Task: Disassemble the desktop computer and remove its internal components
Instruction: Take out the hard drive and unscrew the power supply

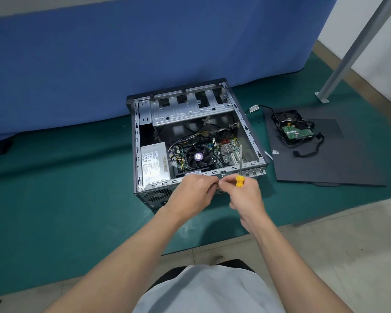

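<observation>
Desktop computer (136, 141) is being worked on where it's lying on its side on the green mat (66, 199), open face up, straight ahead of both hands and just beyond them. Its long axis is being read as running away from the person, skewed a little to the right, with the rear panel facing the body and the front pointing at the blue drape (99, 64). Inside, the power supply (155, 162) is sitting at the near left with the cooler fan (198, 157) just right of it, both apparently not yet pulled. The left hand (193, 192) is being held at the near rim, fingers curled toward the right fingertips; whether something small is being pinched there can't be told. The right hand (246, 197) is being wrapped round a yellow-handled screwdriver (239, 180), shaft pointing up and away over the near rim, so it's judged the nearer hand for anything on the right side inside. Further right, a hard drive (296, 129) is lying on the removed side panel (336, 154).
</observation>
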`<act>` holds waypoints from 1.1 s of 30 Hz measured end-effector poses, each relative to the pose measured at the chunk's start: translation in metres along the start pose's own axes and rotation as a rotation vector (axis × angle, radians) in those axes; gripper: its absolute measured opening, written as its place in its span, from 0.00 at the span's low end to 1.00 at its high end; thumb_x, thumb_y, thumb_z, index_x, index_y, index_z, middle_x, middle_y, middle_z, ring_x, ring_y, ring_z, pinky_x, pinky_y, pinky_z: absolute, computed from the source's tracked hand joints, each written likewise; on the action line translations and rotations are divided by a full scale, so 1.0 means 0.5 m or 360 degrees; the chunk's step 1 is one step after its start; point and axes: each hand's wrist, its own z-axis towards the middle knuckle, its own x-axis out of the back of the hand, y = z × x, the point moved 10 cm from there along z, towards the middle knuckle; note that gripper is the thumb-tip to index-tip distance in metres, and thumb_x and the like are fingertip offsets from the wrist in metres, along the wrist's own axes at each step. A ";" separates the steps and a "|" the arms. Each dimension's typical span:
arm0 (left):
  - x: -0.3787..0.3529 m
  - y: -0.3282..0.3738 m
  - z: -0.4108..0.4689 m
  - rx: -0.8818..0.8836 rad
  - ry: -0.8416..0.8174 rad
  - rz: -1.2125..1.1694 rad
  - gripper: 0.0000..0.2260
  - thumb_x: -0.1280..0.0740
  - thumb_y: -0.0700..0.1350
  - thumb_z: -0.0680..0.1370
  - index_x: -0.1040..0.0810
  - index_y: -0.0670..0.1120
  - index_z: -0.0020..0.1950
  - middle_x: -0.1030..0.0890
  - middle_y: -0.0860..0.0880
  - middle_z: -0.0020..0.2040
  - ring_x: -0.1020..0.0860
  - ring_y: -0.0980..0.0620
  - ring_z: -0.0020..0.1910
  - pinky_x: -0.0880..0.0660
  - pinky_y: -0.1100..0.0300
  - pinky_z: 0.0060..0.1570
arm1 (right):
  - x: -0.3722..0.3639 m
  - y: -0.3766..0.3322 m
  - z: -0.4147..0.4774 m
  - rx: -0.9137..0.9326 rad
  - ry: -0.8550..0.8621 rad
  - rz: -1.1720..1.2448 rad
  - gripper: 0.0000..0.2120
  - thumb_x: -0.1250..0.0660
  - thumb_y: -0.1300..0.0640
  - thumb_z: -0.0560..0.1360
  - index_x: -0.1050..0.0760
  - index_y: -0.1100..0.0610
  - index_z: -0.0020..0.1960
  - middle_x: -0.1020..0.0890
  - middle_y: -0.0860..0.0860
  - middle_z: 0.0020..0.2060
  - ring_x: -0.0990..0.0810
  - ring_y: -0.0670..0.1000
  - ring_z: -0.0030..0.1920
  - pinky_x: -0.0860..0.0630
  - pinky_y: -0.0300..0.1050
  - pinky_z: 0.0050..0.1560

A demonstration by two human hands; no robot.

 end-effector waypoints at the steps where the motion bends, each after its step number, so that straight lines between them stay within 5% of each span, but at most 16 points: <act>1: -0.006 0.006 0.011 -0.0034 -0.0030 -0.0003 0.07 0.36 0.39 0.79 0.19 0.40 0.47 0.18 0.45 0.38 0.22 0.45 0.37 0.26 0.50 0.41 | 0.010 -0.009 0.006 0.0020 0.0010 -0.0048 0.06 0.29 0.58 0.66 0.19 0.47 0.34 0.21 0.44 0.27 0.28 0.43 0.27 0.35 0.40 0.30; 5: -0.003 -0.005 0.059 0.0067 0.0133 -0.0019 0.09 0.35 0.46 0.80 0.19 0.44 0.54 0.16 0.48 0.45 0.20 0.50 0.42 0.22 0.52 0.41 | 0.082 -0.066 0.052 0.0158 0.0133 -0.0197 0.04 0.28 0.55 0.65 0.19 0.45 0.35 0.22 0.42 0.25 0.27 0.44 0.26 0.33 0.40 0.30; 8: -0.006 -0.081 0.083 0.0442 0.0248 0.0114 0.12 0.39 0.51 0.82 0.20 0.46 0.53 0.18 0.49 0.41 0.23 0.53 0.36 0.28 0.62 0.29 | 0.154 -0.125 0.125 0.0268 0.0235 -0.0245 0.06 0.28 0.55 0.66 0.19 0.43 0.35 0.18 0.41 0.30 0.22 0.39 0.30 0.30 0.37 0.33; 12: -0.061 -0.194 0.080 0.0956 -0.0081 0.0281 0.22 0.48 0.60 0.82 0.21 0.47 0.48 0.24 0.50 0.36 0.24 0.48 0.36 0.36 0.59 0.31 | 0.218 -0.159 0.279 0.0288 0.0399 -0.0502 0.07 0.28 0.56 0.68 0.20 0.48 0.32 0.17 0.42 0.32 0.19 0.46 0.39 0.27 0.39 0.40; 18: -0.108 -0.268 0.072 0.1449 -0.0308 0.0072 0.32 0.56 0.69 0.78 0.24 0.48 0.39 0.25 0.51 0.36 0.27 0.43 0.41 0.35 0.51 0.43 | 0.177 -0.090 0.509 0.0117 0.0308 -0.1191 0.08 0.33 0.54 0.72 0.19 0.54 0.48 0.18 0.60 0.50 0.21 0.61 0.52 0.25 0.47 0.51; 21: -0.112 -0.276 0.066 0.1522 -0.0379 0.0232 0.30 0.56 0.69 0.78 0.24 0.50 0.43 0.27 0.48 0.39 0.29 0.42 0.41 0.35 0.51 0.43 | 0.155 -0.081 0.576 0.0073 0.0398 -0.1337 0.12 0.34 0.54 0.73 0.20 0.54 0.55 0.20 0.61 0.55 0.21 0.62 0.54 0.25 0.50 0.54; 30: -0.117 -0.280 0.056 0.1625 -0.0433 0.0292 0.29 0.55 0.68 0.78 0.22 0.50 0.46 0.27 0.49 0.37 0.30 0.44 0.38 0.35 0.52 0.40 | 0.114 -0.076 0.692 0.0076 0.0500 -0.1431 0.09 0.42 0.61 0.72 0.24 0.54 0.47 0.22 0.60 0.53 0.23 0.63 0.53 0.28 0.51 0.51; 33: -0.115 -0.278 0.055 0.1634 -0.0420 0.0303 0.29 0.55 0.68 0.78 0.23 0.50 0.45 0.33 0.51 0.33 0.30 0.44 0.37 0.35 0.52 0.40 | 0.111 -0.073 0.700 0.0028 0.0488 -0.1467 0.13 0.43 0.62 0.73 0.24 0.57 0.54 0.24 0.61 0.57 0.24 0.63 0.56 0.29 0.52 0.54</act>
